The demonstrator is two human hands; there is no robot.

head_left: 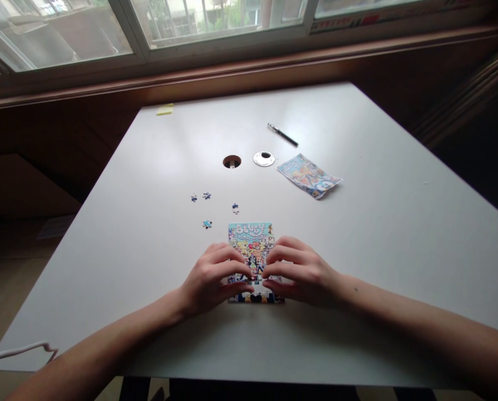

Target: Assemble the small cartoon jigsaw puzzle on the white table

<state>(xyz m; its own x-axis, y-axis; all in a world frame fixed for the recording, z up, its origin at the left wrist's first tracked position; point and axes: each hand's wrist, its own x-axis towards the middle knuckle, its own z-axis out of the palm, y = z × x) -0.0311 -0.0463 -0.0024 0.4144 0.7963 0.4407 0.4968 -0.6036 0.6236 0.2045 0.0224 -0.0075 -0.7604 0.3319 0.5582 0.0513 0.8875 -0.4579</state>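
Note:
A small colourful cartoon jigsaw puzzle (251,231) lies flat near the front of the table, mostly assembled, with a pale gap in its lower middle. From the left, my left hand (215,273) reaches over it, fingers curved and apart, the tips at the puzzle's centre. Opposite, my right hand (301,270) mirrors it, its thumb and fingers also apart and touching the puzzle. The fingers cover part of the picture; no piece shows clearly between them. Loose puzzle pieces lie beyond my left hand: a light blue one (207,224), a dark-and-white one (235,208) and two more (206,195).
A creased picture sheet (309,175) lies beyond my right hand, with a black pen (283,135) behind it. A round cable hole (232,162) and a silver ring cover (264,159) sit mid-table. A yellow sticky note (165,109) is at the far edge; a white cable (19,351) at near left.

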